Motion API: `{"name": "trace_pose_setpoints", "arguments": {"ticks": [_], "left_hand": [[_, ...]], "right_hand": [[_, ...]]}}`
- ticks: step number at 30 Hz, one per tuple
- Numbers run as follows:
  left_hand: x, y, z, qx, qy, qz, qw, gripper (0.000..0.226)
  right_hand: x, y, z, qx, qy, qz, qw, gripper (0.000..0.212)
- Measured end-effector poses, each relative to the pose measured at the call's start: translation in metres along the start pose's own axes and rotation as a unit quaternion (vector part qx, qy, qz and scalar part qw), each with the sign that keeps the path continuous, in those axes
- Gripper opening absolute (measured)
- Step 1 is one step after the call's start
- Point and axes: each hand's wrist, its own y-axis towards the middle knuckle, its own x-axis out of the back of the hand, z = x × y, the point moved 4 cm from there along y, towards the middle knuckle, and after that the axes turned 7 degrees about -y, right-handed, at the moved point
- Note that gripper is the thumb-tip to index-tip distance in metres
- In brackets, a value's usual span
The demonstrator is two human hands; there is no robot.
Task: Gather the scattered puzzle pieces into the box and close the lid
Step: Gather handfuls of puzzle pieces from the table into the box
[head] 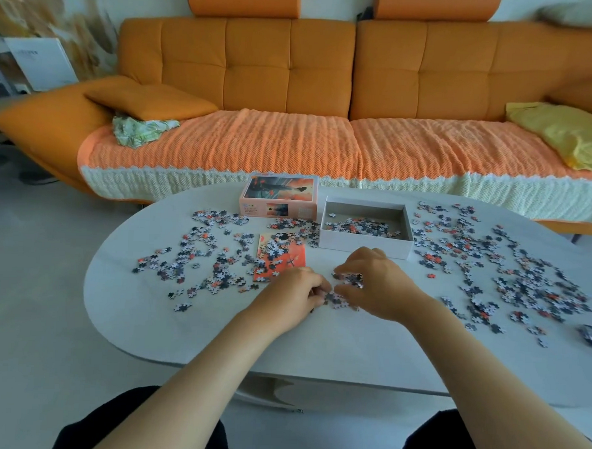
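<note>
Both hands meet at the middle of a pale grey oval table (215, 329) — the left hand (295, 292) and right hand (375, 282) curl their fingers round a little heap of small cardboard puzzle pieces (351, 280). More pieces lie scattered to either side. Just beyond, an open white cardboard box (365, 243) holds some pieces — its picture-printed lid (279, 196) sits beside it.
</note>
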Motion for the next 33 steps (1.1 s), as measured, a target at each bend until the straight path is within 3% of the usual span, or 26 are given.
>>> {"name": "trace_pose_setpoints", "arguments": {"ticks": [6, 9, 12, 14, 17, 20, 24, 28, 33], "left_hand": [[-0.005, 0.029, -0.017, 0.006, -0.010, -0.010, 1.000, 0.023], [-0.002, 0.037, -0.012, 0.022, 0.036, 0.044, 0.998, 0.054], [-0.011, 0.038, -0.006, 0.014, 0.109, 0.136, 0.985, 0.081], [-0.017, 0.041, -0.006, -0.003, 0.090, 0.134, 0.987, 0.069], [-0.021, 0.046, -0.011, -0.021, 0.049, 0.101, 0.993, 0.047], [-0.021, 0.048, -0.012, -0.010, 0.036, 0.107, 0.994, 0.049], [0.001, 0.046, -0.002, 0.011, 0.046, 0.124, 0.991, 0.052], [0.015, 0.037, 0.012, 0.013, 0.112, 0.154, 0.982, 0.060], [0.002, 0.039, 0.007, -0.008, 0.072, 0.110, 0.991, 0.049]], "right_hand": [[0.007, -0.001, -0.024, -0.005, 0.025, 0.039, 0.999, 0.028], [0.022, -0.003, -0.034, -0.020, 0.058, 0.037, 0.997, 0.032], [0.025, -0.009, -0.046, -0.051, 0.011, 0.126, 0.991, 0.059], [0.023, -0.012, -0.049, -0.068, -0.025, 0.162, 0.984, 0.063], [0.020, -0.009, -0.045, -0.070, -0.001, 0.155, 0.985, 0.051], [0.017, -0.004, -0.037, -0.059, 0.010, 0.137, 0.989, 0.039], [0.017, -0.004, -0.037, -0.076, 0.043, 0.170, 0.981, 0.062], [0.018, -0.008, -0.037, -0.065, 0.006, 0.222, 0.973, 0.082], [0.016, 0.000, -0.032, -0.056, 0.017, 0.187, 0.981, 0.066]]}}
